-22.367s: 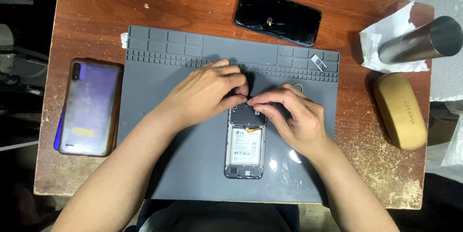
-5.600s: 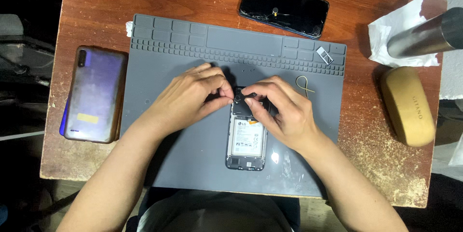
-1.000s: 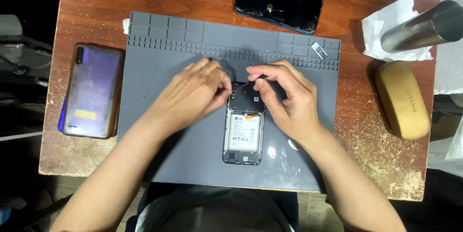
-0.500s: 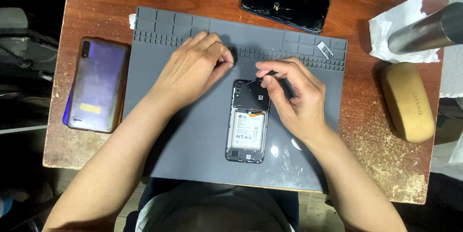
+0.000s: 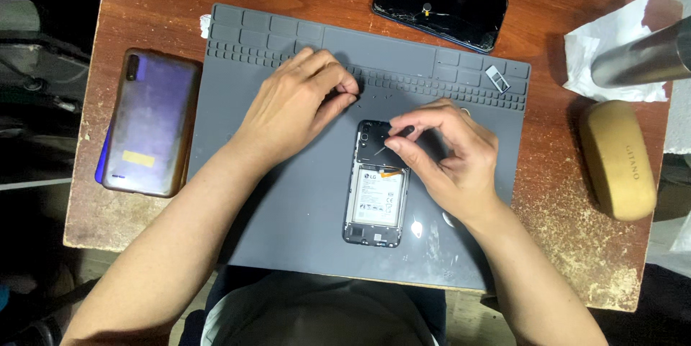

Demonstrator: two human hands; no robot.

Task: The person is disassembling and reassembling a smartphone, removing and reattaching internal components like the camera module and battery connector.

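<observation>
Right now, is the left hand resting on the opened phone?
No: the left hand sits on the grey mat up and left of the opened phone, with mat visible between them.

Both forearms bare, no sleeves, rings or watch; left hand [image 5: 299, 112], right hand [image 5: 450, 159], light grey shirt below

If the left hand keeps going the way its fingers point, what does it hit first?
The left hand points up and right across the grey mat. First in line is probably the mat's ridged compartment strip; farther on lies the black phone. Height above the mat is unclear.
</observation>
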